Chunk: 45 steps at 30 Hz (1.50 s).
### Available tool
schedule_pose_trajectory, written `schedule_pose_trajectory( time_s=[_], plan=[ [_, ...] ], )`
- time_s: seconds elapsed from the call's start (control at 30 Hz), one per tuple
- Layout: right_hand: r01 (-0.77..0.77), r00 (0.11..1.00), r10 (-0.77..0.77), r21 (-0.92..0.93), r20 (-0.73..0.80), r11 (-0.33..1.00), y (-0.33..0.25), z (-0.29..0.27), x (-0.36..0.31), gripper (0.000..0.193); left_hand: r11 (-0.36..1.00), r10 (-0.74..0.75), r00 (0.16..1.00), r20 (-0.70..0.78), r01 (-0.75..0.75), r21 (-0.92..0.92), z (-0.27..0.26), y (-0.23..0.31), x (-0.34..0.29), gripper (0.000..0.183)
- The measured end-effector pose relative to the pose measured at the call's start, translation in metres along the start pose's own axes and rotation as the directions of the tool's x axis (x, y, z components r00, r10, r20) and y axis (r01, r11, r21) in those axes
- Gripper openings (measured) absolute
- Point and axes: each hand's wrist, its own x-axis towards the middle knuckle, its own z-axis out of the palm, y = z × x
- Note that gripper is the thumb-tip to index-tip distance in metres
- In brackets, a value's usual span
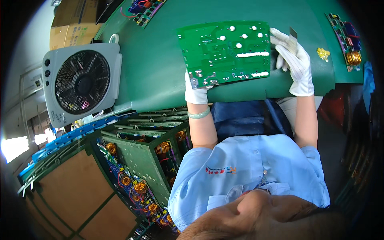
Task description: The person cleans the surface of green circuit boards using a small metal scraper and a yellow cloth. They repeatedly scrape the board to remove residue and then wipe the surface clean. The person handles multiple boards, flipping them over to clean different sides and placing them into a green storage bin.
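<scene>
A green circuit board (222,50) is raised over the table, its underside turned up, with white blobs and strips on it and shiny solder at the lower left. My left hand (196,95), in a white glove, grips the board at its lower left corner; most of the fingers are hidden beneath it. Beside the board's right edge is my gloved right hand (297,66). Its fingers are bent round a small flat grey blade-like piece (293,33) that sticks up past them. Whether the right fingertips touch the board I cannot tell.
Populated circuit boards lie on the green table (152,64) at the far left and right, one with a copper coil (353,58). Yellow scraps (323,54) sit right of my hand. A grey box fan (82,82) stands left; below it, green racks (138,154) hold several boards.
</scene>
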Motion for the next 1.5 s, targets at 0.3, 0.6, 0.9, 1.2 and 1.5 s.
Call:
schedule_pose_trajectory(
  time_s=[0.3,0.6,0.9,1.2,1.5],
  plan=[
    [-0.017,1.000,0.017,-0.025,-0.016,1.000,-0.002,0.002,-0.002,0.039,1.000,-0.002,0.998,0.070,0.001,0.014,-0.010,-0.002,0.009,0.031],
    [-0.023,1.000,0.023,-0.005,-0.012,1.000,0.000,0.001,-0.003,0.039,0.999,0.025,0.997,0.069,-0.027,0.031,-0.006,-0.004,0.008,0.031],
    [-0.026,1.000,0.026,0.024,-0.012,0.999,-0.005,0.002,-0.006,0.039,0.998,0.011,0.979,0.202,0.002,-0.062,-0.013,-0.003,0.007,0.030],
    [-0.013,1.000,0.013,0.018,-0.005,1.000,-0.006,0.001,-0.011,0.042,1.000,0.030,0.998,0.064,-0.029,-0.005,0.003,-0.002,-0.002,0.031],
    [-0.019,1.000,0.020,0.031,-0.016,0.999,-0.013,0.003,-0.014,0.041,0.998,0.044,0.999,0.012,-0.044,-0.043,-0.005,-0.005,0.003,0.033]
  ],
)
